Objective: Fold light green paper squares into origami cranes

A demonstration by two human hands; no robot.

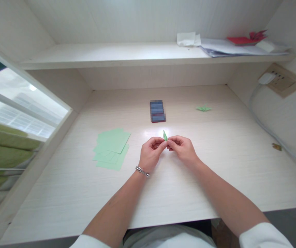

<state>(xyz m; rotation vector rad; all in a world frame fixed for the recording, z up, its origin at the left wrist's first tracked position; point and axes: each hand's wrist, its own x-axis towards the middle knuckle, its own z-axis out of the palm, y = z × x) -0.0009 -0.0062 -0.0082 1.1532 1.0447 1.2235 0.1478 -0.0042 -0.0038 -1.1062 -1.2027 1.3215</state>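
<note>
Study nook, home or dormitory. Pale laminate bench (215,172) in alcove; shelf (111,55) beyond grip (166,142), loose papers (228,50) on it; wall socket (284,81) far right of grip; window (21,103) far left.

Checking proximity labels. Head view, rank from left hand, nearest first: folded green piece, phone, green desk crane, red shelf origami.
1. Folded green piece, held in left hand.
2. Phone, centre desk, beyond.
3. Green crane, desk right.
4. Red origami, shelf right.

Head-worn view, downward over the desk (215,179)
</note>
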